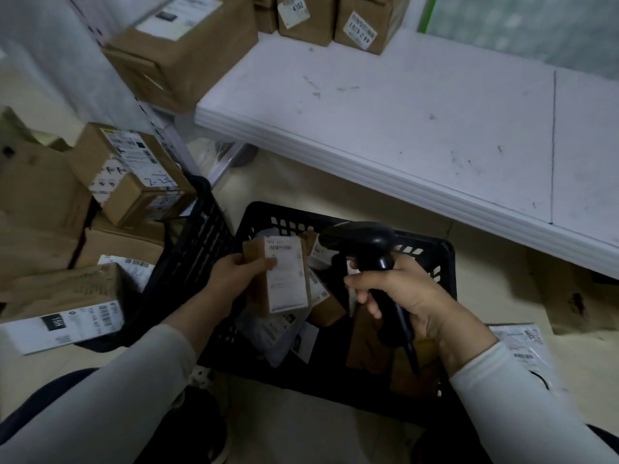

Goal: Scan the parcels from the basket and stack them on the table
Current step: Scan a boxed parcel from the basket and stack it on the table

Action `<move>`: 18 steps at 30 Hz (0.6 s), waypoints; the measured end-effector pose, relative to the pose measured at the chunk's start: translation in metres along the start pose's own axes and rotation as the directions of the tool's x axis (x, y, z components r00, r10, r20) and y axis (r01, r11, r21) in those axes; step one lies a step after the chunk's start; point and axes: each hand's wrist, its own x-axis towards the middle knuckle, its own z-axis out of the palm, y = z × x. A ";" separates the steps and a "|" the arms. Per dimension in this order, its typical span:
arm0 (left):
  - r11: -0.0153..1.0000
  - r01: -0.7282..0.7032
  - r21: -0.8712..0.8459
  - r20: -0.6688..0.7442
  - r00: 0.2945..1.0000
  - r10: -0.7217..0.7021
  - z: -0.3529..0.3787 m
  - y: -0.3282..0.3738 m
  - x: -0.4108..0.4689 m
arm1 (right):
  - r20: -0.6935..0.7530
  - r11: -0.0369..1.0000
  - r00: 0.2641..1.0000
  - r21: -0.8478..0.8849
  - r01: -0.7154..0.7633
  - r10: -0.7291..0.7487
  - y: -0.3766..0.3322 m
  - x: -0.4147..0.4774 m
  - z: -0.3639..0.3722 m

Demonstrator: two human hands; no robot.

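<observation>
White table [402, 122] runs ahead and to the right; boxes [365, 25] at its far edge are cut off by the frame. Black basket [288, 217] sits on the floor below, contents dim and jumbled. Parcel [284, 286] held over the basket, label up, long axis pointing away from the person. Scanner [361, 239] just right of it, nose toward the label's top, apart. Left hand [231, 272] pinches the parcel's left edge, thumb on the label, other fingers hidden beneath. Right hand [405, 293] is wrapped round the scanner grip; trigger finger hard to make out.
</observation>
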 end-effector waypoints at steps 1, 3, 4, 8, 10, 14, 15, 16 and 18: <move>0.999 -0.007 -0.046 0.051 0.999 0.009 -0.002 0.008 -0.008 | -0.001 1.000 1.000 0.001 0.011 -0.011 -0.001 -0.007 0.001; 0.994 -0.052 -0.098 0.106 0.992 0.062 -0.003 0.022 -0.025 | 0.005 0.999 0.999 -0.001 0.033 -0.033 -0.004 -0.021 0.001; 0.989 -0.082 -0.121 0.111 0.989 0.096 -0.004 0.026 -0.032 | 0.012 0.999 0.999 0.002 0.041 -0.041 -0.005 -0.028 0.001; 0.969 -0.159 -0.190 0.128 0.974 0.185 -0.003 0.040 -0.057 | 0.031 0.995 0.995 0.030 0.092 -0.093 -0.014 -0.055 0.004; 0.961 -0.200 -0.190 0.121 0.967 0.225 -0.004 0.043 -0.065 | 0.031 0.992 0.992 0.040 0.123 -0.124 -0.018 -0.066 0.008; 0.944 -0.290 -0.155 0.068 0.950 0.303 -0.007 0.048 -0.077 | 0.031 0.984 0.984 0.003 0.177 -0.177 -0.027 -0.085 0.015; 0.941 -0.310 -0.136 0.063 0.945 0.320 -0.008 0.050 -0.079 | 0.029 0.982 0.982 -0.004 0.189 -0.189 -0.028 -0.089 0.016; 0.937 -0.328 -0.120 0.060 0.940 0.337 -0.009 0.051 -0.080 | 0.023 0.980 0.979 -0.010 0.201 -0.201 -0.029 -0.093 0.018; 0.927 -0.365 -0.089 0.041 0.928 0.369 -0.010 0.053 -0.083 | 0.011 0.975 0.975 -0.017 0.222 -0.222 -0.030 -0.099 0.019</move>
